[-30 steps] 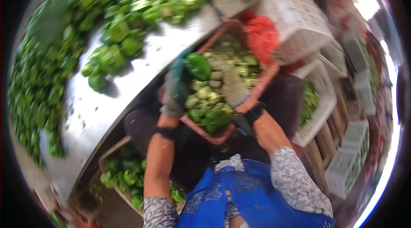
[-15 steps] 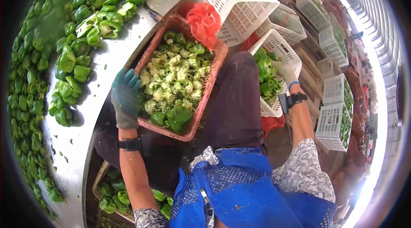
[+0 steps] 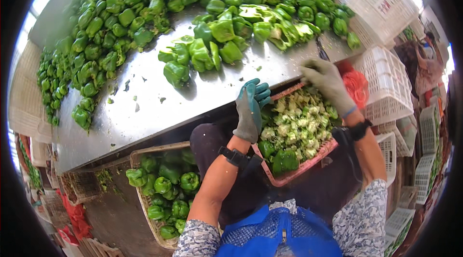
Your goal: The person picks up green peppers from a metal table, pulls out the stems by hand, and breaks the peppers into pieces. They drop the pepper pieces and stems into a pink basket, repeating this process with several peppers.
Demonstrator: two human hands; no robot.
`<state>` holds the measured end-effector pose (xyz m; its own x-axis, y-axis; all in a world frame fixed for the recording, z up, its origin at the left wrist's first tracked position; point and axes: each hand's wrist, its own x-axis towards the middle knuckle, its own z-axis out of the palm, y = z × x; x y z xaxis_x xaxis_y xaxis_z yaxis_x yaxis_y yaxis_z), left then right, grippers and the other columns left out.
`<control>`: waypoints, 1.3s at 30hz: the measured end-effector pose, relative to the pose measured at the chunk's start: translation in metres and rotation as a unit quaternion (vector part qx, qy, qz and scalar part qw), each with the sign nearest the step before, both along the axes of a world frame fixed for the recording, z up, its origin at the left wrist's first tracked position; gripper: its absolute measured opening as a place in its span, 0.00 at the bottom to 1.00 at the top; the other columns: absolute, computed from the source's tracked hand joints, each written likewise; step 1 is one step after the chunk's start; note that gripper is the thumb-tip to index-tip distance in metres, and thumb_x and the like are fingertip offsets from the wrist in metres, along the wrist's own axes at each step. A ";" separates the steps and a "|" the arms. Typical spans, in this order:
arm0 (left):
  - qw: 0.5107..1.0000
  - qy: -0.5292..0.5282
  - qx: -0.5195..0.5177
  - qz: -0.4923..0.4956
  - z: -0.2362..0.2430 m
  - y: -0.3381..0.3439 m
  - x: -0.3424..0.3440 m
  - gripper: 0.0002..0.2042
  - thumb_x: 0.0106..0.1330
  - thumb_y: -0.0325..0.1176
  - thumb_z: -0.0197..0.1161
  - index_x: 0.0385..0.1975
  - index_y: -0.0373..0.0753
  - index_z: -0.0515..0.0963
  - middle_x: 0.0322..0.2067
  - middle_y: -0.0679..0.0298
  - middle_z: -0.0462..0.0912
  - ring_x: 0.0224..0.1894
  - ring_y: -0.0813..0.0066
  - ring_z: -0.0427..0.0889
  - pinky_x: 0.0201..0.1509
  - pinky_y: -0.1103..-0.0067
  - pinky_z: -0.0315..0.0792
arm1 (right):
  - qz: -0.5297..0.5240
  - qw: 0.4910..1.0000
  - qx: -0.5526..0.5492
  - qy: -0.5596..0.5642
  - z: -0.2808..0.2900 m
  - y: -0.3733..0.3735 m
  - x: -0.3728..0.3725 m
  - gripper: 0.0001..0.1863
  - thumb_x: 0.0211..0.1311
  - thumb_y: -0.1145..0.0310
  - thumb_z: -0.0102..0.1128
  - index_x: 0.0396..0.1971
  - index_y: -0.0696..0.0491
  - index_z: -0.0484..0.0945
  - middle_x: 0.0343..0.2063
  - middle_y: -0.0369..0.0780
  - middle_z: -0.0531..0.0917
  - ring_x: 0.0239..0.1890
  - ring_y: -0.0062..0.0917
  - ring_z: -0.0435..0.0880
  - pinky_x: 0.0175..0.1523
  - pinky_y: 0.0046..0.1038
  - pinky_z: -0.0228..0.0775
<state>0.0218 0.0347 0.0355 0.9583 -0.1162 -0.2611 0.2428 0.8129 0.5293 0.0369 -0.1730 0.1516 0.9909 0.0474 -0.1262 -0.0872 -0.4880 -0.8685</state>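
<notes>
Shiny metal table (image 3: pixel 144 126) spreads beyond both gloved hands. The left hand (image 3: pixel 253 107) is loose and empty, fingers spread at the pink crate's (image 3: pixel 308 163) ten o'clock. The right hand (image 3: pixel 328 83) curls at its one o'clock, near a dark tool (image 3: pixel 322 49); I cannot tell if it grips anything. Pale pepper scraps (image 3: pixel 301 124) fill the crate. From there, cut peppers (image 3: pixel 205 54) lie toward eleven, a pepper-filled basket (image 3: pixel 142 201) at eight, white crates (image 3: pixel 383 71) at two.
</notes>
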 end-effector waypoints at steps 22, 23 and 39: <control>0.990 0.023 -0.055 0.132 -0.021 0.043 0.022 0.15 0.75 0.35 0.54 0.55 0.36 0.68 0.38 0.65 0.75 0.31 0.80 0.71 0.37 0.82 0.71 | -0.067 0.995 -0.039 -0.061 -0.116 0.149 0.132 0.36 0.47 0.59 0.76 0.57 0.52 0.72 0.37 0.45 0.87 0.41 0.37 0.86 0.43 0.37 0.80; 0.989 0.023 -0.055 0.132 -0.023 0.043 0.023 0.15 0.75 0.35 0.54 0.55 0.36 0.68 0.38 0.65 0.75 0.31 0.80 0.71 0.37 0.82 0.71 | -0.068 0.993 0.079 0.062 -0.110 0.142 0.125 0.37 0.46 0.63 0.77 0.58 0.53 0.72 0.36 0.43 0.87 0.41 0.33 0.86 0.42 0.33 0.80; 0.931 -0.255 0.239 0.104 -0.051 0.029 0.011 0.29 0.58 0.27 0.71 0.60 0.32 0.67 0.53 0.57 0.74 0.51 0.69 0.77 0.59 0.72 0.74 | 0.041 0.957 -0.085 -0.275 -0.097 0.122 -0.005 0.23 0.54 0.64 0.72 0.50 0.51 0.76 0.45 0.45 0.83 0.44 0.41 0.85 0.47 0.37 0.78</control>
<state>0.0324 0.0640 -0.0160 0.9608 0.0976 0.2596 -0.2750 0.4559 0.8464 0.0324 -0.0506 0.0550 0.9036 0.1522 0.4004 0.4042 -0.6127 -0.6792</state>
